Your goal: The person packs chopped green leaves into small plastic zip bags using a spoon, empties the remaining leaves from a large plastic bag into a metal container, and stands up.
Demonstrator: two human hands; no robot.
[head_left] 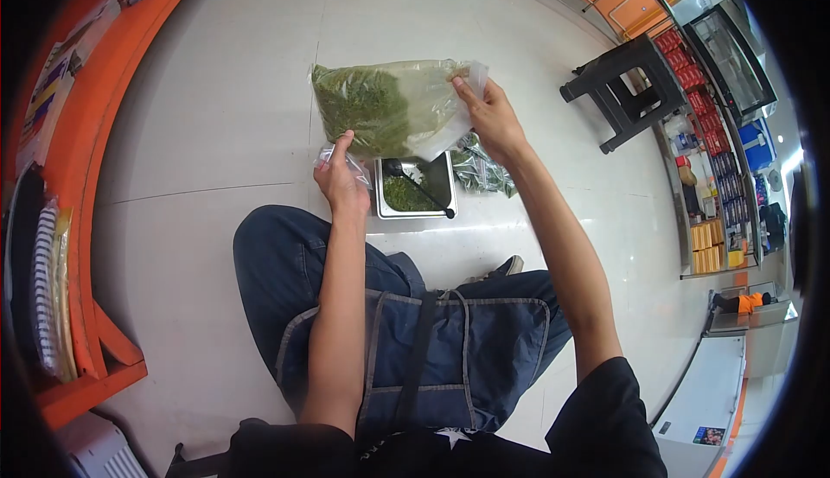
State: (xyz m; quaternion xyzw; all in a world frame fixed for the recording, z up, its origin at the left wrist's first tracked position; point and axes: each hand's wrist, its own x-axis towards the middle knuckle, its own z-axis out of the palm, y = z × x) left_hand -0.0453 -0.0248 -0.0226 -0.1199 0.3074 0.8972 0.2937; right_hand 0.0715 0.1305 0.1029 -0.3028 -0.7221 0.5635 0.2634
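Orange shelf: along the far left an orange shelf unit (pixel 82 245) curves down the view, with a black-and-white striped item (pixel 43 288) standing in its lower part.
Floor: pale tiles (pixel 199 145), on which the person sits with legs bent.
Left hand: the left hand (pixel 343 180) grips the lower edge of the clear bag (pixel 359 106), thumb up against the plastic; the other fingers are mostly hidden.
Bag: lifted above the floor in both hands, just beyond the tray, its green chopped leaves gathered toward the left, the right part nearly flat.
Loose film: a crumpled piece of clear plastic (pixel 357 172) is bunched at the left hand.
Apron: dark blue with grey edging (pixel 415 340), across the lap.
Metal tray: a rectangular steel tray (pixel 417 215) on the floor, holding chopped greens (pixel 399 194); a black utensil (pixel 432 199) lies slanted in it, handle over the near right corner.
Packets: clear bags of greens (pixel 484 174) on the floor, just right of the tray.
Right hand: the right hand (pixel 491 115) pinches the bag's upper right end, thumb on the near face.
Stool: black (pixel 631 89), well apart, toward the right.
Stocked shelving: red boxes (pixel 711 124) in a column, far right.
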